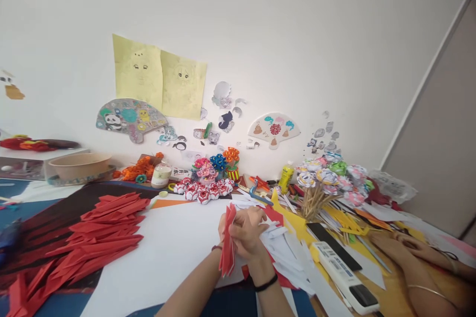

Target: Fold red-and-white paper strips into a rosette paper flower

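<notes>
A bundle of folded red paper strips [227, 245] stands upright between my hands, over a white sheet [163, 242]. My right hand [247, 230] is closed, its thumb pressing the bundle's side. Behind the red paper, my left hand [222, 228] shows only in part, closed around the strips; most of its fingers are hidden. A large pile of similar folded red strips [107, 233] lies to the left. White paper strips [284, 250] are heaped over red paper just right of my hands.
Paper flowers [203, 190] line the wall, with a bouquet on sticks [316, 198] at right. A black phone [332, 245] and a white power strip [344, 275] lie near a co-worker's hands [396, 247]. A yellow bottle [286, 177] and a beige basin [80, 167] stand at the back.
</notes>
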Demonstrator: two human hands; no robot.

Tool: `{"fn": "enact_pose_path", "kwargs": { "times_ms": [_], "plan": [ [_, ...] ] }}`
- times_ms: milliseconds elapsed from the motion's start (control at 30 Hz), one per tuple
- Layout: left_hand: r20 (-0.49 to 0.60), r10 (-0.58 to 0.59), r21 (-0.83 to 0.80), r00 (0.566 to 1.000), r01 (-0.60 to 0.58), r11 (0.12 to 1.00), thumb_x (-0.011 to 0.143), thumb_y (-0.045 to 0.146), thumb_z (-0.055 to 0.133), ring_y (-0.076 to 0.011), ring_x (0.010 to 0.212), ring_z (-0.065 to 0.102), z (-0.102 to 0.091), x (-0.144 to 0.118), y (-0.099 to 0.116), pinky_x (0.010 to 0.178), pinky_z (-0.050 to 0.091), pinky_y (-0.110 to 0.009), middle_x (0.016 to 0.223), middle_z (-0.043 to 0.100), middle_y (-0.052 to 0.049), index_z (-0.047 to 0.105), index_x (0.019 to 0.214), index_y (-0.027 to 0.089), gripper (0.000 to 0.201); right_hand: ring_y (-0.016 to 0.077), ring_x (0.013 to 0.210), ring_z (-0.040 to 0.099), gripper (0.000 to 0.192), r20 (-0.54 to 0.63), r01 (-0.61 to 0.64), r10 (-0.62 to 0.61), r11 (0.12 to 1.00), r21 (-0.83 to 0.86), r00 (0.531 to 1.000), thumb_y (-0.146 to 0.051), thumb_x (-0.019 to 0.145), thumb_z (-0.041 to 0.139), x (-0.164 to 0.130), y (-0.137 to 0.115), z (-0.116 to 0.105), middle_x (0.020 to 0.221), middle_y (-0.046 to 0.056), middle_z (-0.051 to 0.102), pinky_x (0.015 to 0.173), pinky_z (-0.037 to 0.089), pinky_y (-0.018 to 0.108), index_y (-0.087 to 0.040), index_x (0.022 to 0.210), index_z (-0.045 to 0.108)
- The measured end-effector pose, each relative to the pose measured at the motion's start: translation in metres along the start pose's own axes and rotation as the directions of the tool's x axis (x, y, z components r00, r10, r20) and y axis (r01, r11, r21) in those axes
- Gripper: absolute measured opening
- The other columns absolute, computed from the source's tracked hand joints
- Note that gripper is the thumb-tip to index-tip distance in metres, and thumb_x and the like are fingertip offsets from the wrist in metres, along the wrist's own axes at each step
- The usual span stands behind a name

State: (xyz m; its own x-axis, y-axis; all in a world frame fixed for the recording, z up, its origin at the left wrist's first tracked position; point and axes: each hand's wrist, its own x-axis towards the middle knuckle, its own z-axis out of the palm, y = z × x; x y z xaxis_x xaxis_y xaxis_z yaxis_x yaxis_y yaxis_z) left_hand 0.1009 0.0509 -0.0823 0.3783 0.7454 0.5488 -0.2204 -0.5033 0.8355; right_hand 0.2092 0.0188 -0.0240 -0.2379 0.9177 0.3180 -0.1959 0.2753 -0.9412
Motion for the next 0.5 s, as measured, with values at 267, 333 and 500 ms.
{"fn": "enact_pose_path", "kwargs": {
  "times_ms": [267, 333, 500],
  "plan": [
    [0.04, 0.312, -0.382, 0.949, -0.274, 0.882, 0.083, 0.035, 0.065, -0.0026, 0.034, 0.027, -0.001, 0.026, -0.006, 0.049, 0.041, -0.025, 0.037, 0.034, 0.012, 0.039, 0.045, 0.017, 0.05, 0.0187, 0.077, 0.066, 0.033, 0.017, 0.029, -0.029, 0.999, 0.03, 0.999, -0.043, 0.088, 0.06, -0.003, -0.005, 0.004, 0.094, 0.006, 0.068, 0.065, 0.055, 0.032, -0.013, 0.1, 0.064],
    [0.024, 0.308, -0.374, 0.951, -0.277, 0.885, 0.086, 0.033, 0.061, -0.0035, 0.035, 0.029, -0.001, 0.025, -0.008, 0.051, 0.044, -0.025, 0.039, 0.036, 0.011, 0.041, 0.045, 0.017, 0.048, 0.0193, 0.063, 0.063, 0.048, 0.02, 0.043, -0.044, 0.998, 0.054, 0.999, -0.061, 0.072, 0.068, -0.004, -0.006, 0.007, 0.071, 0.005, 0.067, 0.05, 0.047, 0.027, -0.013, 0.079, 0.068],
    [0.001, 0.167, -0.12, 0.986, -0.166, 0.979, 0.092, 0.031, 0.056, -0.0129, 0.068, 0.061, 0.008, 0.015, -0.013, 0.07, 0.054, -0.032, 0.084, 0.066, 0.0, 0.064, 0.088, 0.016, 0.018, 0.0179, 0.05, 0.054, 0.05, -0.052, 0.071, -0.066, 0.992, 0.103, 0.996, -0.065, 0.053, 0.076, 0.0, -0.002, 0.006, 0.055, 0.004, 0.061, 0.04, 0.035, 0.025, -0.017, 0.059, 0.064]
  ]
}}
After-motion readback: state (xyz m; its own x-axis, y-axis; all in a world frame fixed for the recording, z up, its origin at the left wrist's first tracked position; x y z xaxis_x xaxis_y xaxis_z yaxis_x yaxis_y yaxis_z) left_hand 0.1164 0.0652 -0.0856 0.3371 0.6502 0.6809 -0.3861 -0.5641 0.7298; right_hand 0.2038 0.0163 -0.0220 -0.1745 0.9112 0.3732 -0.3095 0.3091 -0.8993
